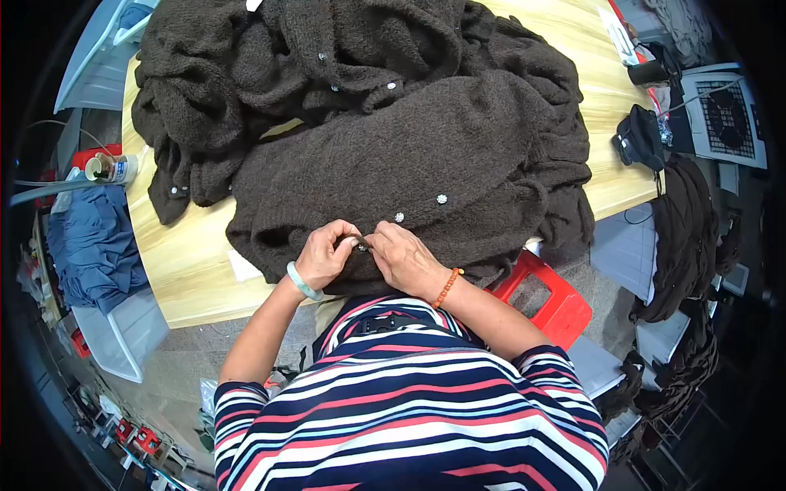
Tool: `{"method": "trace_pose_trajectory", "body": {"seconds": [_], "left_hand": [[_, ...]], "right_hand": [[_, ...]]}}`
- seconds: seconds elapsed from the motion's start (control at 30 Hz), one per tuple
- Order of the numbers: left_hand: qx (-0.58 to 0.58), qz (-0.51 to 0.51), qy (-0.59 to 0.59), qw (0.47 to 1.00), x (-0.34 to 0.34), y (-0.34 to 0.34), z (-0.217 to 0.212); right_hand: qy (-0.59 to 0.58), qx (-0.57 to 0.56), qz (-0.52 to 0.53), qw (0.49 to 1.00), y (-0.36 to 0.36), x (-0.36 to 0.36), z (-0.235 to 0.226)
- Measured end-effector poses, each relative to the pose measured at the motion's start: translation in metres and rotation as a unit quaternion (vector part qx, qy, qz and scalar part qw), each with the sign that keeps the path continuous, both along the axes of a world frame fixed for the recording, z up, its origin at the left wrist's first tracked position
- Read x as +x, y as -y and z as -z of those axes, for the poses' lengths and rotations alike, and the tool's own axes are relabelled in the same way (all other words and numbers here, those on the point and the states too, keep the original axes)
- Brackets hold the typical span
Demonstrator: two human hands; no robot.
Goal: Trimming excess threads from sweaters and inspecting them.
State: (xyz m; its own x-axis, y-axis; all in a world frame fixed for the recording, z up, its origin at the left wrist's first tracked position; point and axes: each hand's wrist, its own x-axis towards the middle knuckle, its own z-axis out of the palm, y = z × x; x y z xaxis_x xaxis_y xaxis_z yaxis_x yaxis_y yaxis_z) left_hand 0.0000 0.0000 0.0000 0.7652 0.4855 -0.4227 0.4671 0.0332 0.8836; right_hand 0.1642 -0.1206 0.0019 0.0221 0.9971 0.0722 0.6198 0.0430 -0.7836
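A dark brown knitted cardigan [368, 164] lies across the table in front of me, its near edge close to my body. Along its front edge sit round sparkling buttons, one button [442, 199] right of centre and another button [399, 218] just above my right hand. My left hand [326, 255] pinches the cardigan's edge beside a third button [362, 247]. From the other side, my right hand [403, 258] grips the same edge, fingers bent and pressed together. Whether either hand holds a small tool or thread is hidden by the fingers.
More brown knitwear [221, 74] is heaped at the far side of the wooden table [201, 274]. A jar [110, 168] stands at the left edge, near blue cloth [98, 245]. A black cap [640, 139] lies at the right edge. A red stool [553, 307] is below the table, right.
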Motion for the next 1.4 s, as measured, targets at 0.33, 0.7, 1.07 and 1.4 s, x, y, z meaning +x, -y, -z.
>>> {"method": "trace_pose_trajectory", "body": {"seconds": [0.33, 0.7, 1.07, 1.4], "left_hand": [[-0.075, -0.03, 0.059, 0.995, -0.004, 0.0, -0.002], [-0.181, -0.005, 0.007, 0.983, -0.006, -0.004, -0.022], [0.41, 0.105, -0.066, 0.904, -0.009, 0.005, -0.029], [-0.032, 0.093, 0.015, 0.995, 0.014, 0.024, -0.022]], "right_hand": [[-0.175, -0.057, -0.041, 0.982, -0.009, 0.019, -0.013], [-0.276, -0.198, 0.02, 0.94, -0.015, 0.012, -0.011], [-0.053, -0.177, -0.032, 0.982, 0.02, 0.039, -0.028], [-0.41, -0.354, 0.064, 0.838, 0.014, 0.045, -0.034]]}}
